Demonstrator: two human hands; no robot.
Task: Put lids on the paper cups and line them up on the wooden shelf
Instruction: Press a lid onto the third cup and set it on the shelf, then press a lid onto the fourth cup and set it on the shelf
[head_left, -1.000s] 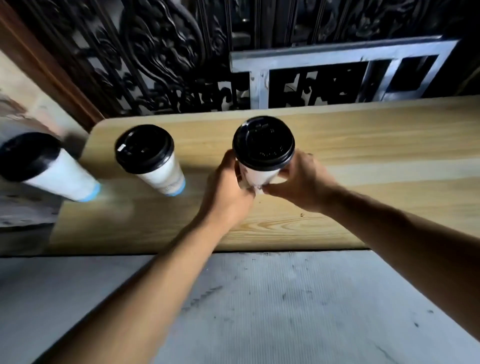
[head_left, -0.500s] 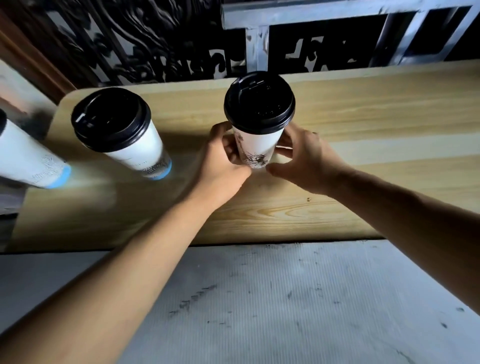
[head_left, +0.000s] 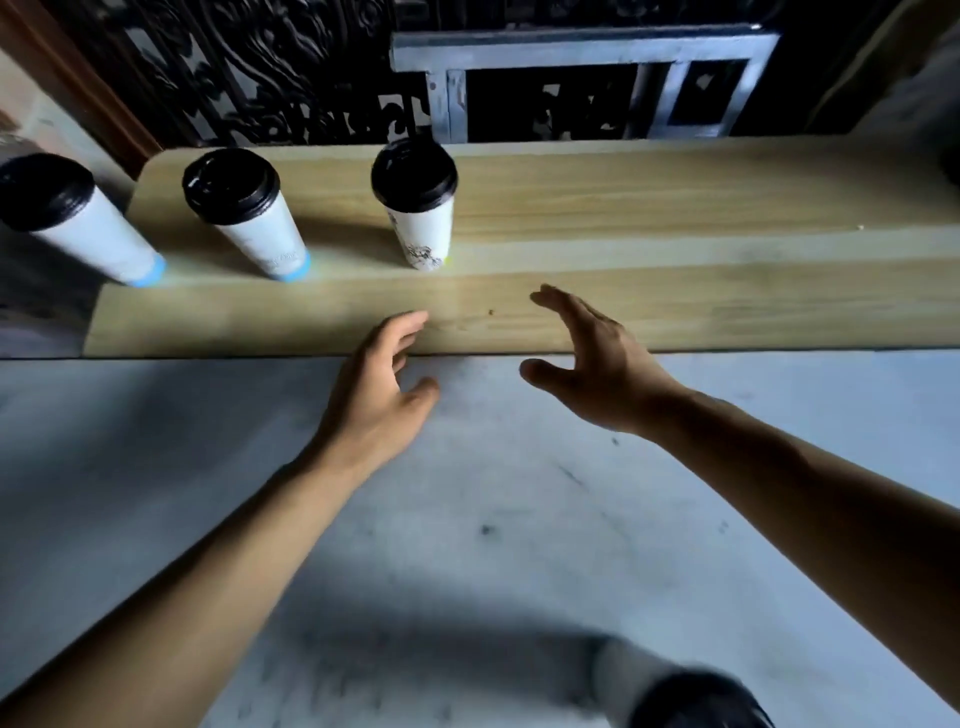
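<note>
Three white paper cups with black lids stand in a row on the wooden shelf: a left cup with a blue base, a middle cup with a blue base, and a right cup with a dark print near its foot. My left hand and my right hand hover at the shelf's front edge, below the right cup and apart from it. Both hands are empty with fingers spread.
A dark carved screen and a grey metal frame stand behind the shelf. A grey surface lies in front of the shelf. A blurred dark object sits at the bottom edge.
Both hands have let go of the right cup and pulled back toward me. The cup now stands alone on the shelf.
</note>
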